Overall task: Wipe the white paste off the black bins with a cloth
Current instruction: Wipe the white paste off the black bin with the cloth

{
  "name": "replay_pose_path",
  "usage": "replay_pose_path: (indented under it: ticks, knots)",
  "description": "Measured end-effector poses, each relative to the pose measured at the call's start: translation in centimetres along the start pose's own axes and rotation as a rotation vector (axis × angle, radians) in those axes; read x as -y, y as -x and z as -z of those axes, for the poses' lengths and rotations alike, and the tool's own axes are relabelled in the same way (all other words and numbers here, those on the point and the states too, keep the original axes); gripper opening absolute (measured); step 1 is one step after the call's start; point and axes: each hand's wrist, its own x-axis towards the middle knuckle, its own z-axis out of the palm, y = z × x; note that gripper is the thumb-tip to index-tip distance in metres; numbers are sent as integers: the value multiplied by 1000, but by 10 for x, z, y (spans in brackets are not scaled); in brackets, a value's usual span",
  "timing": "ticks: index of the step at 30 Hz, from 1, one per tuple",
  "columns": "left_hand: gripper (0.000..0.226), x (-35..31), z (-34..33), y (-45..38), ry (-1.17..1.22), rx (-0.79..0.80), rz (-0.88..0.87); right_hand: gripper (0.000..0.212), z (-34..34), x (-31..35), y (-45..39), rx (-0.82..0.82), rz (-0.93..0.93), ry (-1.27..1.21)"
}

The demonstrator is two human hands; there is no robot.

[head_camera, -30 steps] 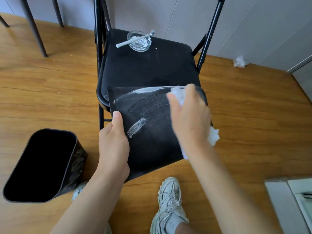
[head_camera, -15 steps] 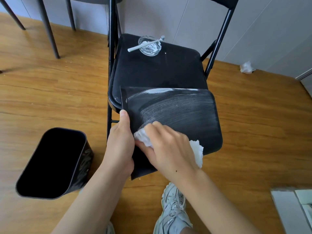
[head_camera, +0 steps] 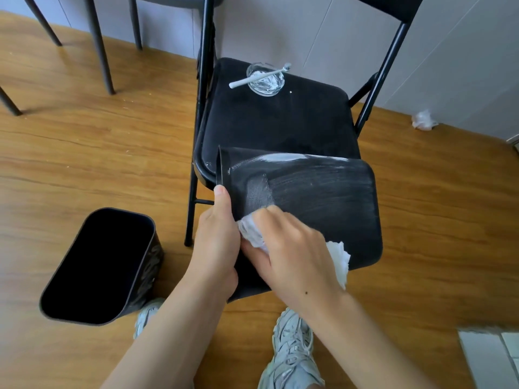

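A black bin (head_camera: 323, 197) lies on its side against the front of a black folding chair, its upper face smeared with white paste, thickest along the far edge. My left hand (head_camera: 217, 240) grips the bin's left rim, thumb up along the edge. My right hand (head_camera: 292, 254) holds a crumpled white cloth (head_camera: 338, 261) and presses it on the bin's near left part, right beside my left hand. A second black bin (head_camera: 101, 265) stands on the floor to the left, its opening facing up.
On the chair seat (head_camera: 280, 122) sits a glass dish (head_camera: 265, 78) of white paste with a white brush across it. A crumpled tissue (head_camera: 422, 120) lies by the wall at right. Other chair legs (head_camera: 98, 46) stand far left. My shoes (head_camera: 292, 352) are below the bin.
My right hand swept the cloth from the bin's far right corner down to its near left part, thinning the paste streaks. The view moved closer; my left hand kept its grip.
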Motion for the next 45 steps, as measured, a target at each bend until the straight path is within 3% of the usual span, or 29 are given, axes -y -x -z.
replay_pose_path:
  ticks: [5,14,22,29,32,39,45]
  knots:
    - [49,2,3,-1,-45,-13,-26,22,-7,-3,20,45,142,74]
    - [50,3,0,0,30,8,25,31,-6,-10,-59,-117,-115,161]
    - [50,1,-2,2,35,-27,-5,20,1,0,4,47,-7,30]
    - [51,2,3,3,72,5,29,35,0,-16,-47,-70,-133,97]
    - [50,-2,0,-1,80,-7,45,31,3,-17,-52,-26,-184,105]
    - [39,-2,1,-2,64,-43,4,33,-2,4,23,52,-72,-4]
    - [47,3,7,3,107,21,52,27,-8,5,-26,-69,-66,38]
